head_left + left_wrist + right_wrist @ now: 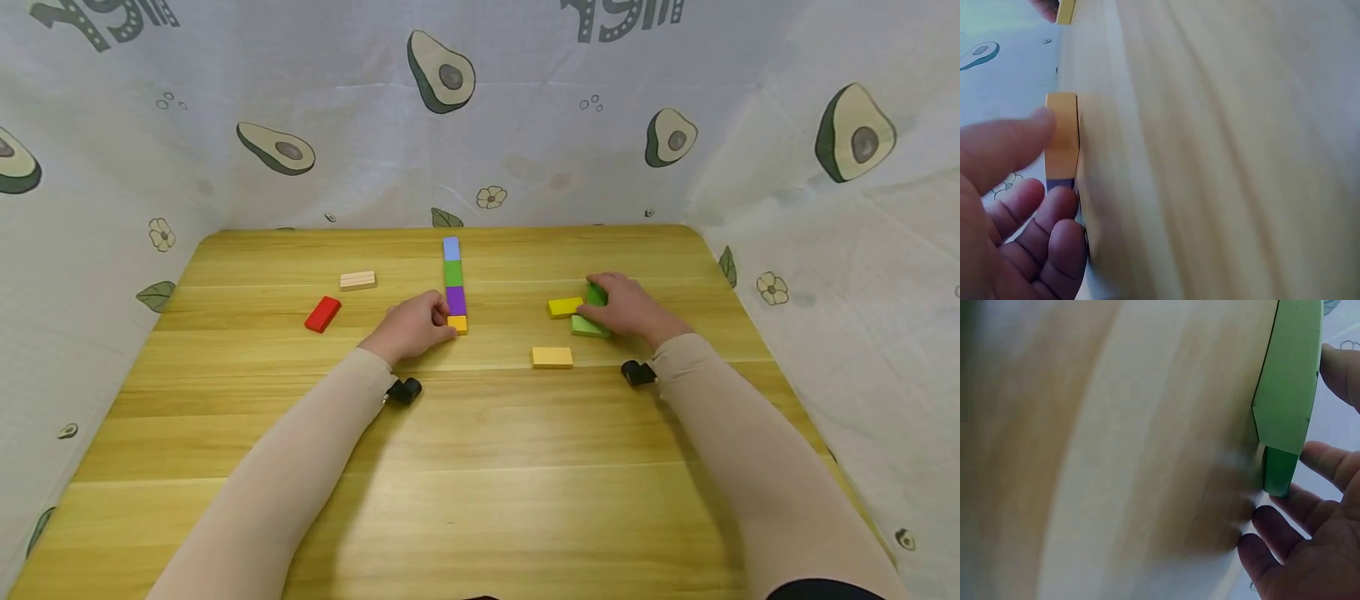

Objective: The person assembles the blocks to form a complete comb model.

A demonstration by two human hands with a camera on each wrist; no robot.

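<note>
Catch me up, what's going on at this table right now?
A person's left hand touches the orange block at the near end of a row, with a purple block, green block and blue block beyond; whether it grips is unclear. The right hand appears to hold a second green block, beside a light green block and yellow block. A red block and wooden block lie left of the row.

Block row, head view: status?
Left hand touching orange block, row's near end. Right hand at dark green block. Four-block row roughly straight. Yellow block, lime block crowd right hand.
</note>
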